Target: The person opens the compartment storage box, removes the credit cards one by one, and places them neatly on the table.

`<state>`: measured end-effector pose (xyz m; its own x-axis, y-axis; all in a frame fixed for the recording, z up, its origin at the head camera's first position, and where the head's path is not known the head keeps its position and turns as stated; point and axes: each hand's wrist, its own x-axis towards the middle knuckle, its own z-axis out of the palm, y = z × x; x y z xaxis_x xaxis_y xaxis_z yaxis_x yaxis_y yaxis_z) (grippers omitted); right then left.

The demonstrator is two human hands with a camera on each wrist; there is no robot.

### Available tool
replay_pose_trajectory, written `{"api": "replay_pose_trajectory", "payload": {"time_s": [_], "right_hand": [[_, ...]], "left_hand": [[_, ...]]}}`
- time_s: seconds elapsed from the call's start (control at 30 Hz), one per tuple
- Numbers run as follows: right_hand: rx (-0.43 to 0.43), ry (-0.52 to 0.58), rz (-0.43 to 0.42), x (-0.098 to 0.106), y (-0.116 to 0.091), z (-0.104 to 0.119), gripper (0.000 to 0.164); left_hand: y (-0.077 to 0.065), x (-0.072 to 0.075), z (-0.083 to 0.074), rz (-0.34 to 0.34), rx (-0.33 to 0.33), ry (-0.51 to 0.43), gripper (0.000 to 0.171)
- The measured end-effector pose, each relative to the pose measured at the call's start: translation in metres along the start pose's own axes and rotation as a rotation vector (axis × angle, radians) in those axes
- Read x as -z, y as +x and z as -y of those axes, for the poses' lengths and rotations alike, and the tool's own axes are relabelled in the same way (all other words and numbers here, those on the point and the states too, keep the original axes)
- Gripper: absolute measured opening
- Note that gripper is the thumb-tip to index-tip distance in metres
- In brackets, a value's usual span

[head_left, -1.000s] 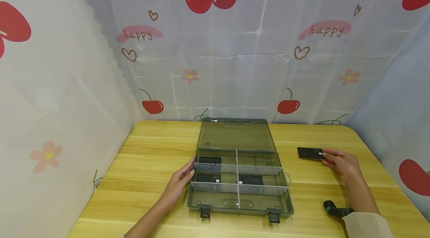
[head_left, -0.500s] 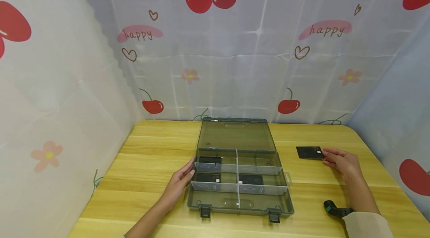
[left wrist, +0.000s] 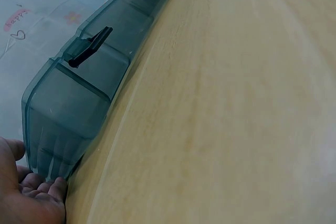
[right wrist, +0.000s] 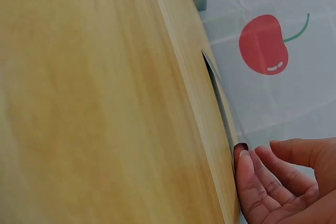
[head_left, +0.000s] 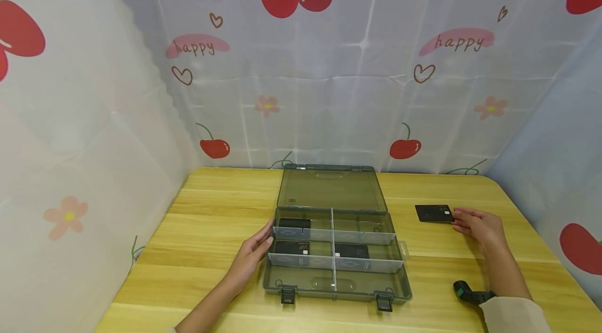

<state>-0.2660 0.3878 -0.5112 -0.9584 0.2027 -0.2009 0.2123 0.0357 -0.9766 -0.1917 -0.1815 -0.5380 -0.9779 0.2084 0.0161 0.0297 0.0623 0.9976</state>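
Observation:
My left hand [head_left: 249, 254] rests against the left wall of a translucent grey-green divided box [head_left: 336, 291], its fingers along the side. In the left wrist view, fingertips touch the low edge of the box's end wall. A black card [head_left: 431, 213] with a small white square lies on the table right of the box. At the card's right edge, my right hand [head_left: 481, 228] touches it with the fingertips; in the right wrist view the thumb stands apart from the fingers. Three more black cards are inside the box, one marked VIP [head_left: 292, 248].
The box's lid [head_left: 331, 189] lies folded back behind it. Two black latches [head_left: 288, 295] hang at its front, and a clear tab [head_left: 403, 249] sticks out on the right. A black strap [head_left: 472, 294] is on the right wrist. Cherry-print cloth [head_left: 301, 87] encloses the wooden table [head_left: 211, 207].
The card has shifted slightly left, and less of it is covered by the right fingers than a second ago. The left hand and box stay in place.

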Motion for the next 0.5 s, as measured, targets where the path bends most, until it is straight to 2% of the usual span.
{"api": "replay_pose_trajectory", "payload": {"time_s": [0.17,0.27,0.4,0.5], "right_hand": [[-0.008,-0.006,-0.001,0.0,-0.0008,0.0016,0.027],[-0.017,-0.04,-0.012,-0.0008,-0.0018,0.0033,0.019],[-0.008,-0.118,-0.026,-0.0024,-0.0029,0.0055,0.045],[-0.003,-0.138,-0.027,-0.0029,-0.0033,0.0066,0.05]], "left_hand": [[-0.0001,0.0,-0.0001,0.005,-0.002,0.0,0.055],[0.0,-0.0002,-0.0003,0.005,0.002,-0.003,0.053],[0.0006,-0.0005,-0.0008,0.002,0.003,-0.004,0.052],[0.0008,-0.0006,-0.0008,0.001,0.004,-0.002,0.053]]}}
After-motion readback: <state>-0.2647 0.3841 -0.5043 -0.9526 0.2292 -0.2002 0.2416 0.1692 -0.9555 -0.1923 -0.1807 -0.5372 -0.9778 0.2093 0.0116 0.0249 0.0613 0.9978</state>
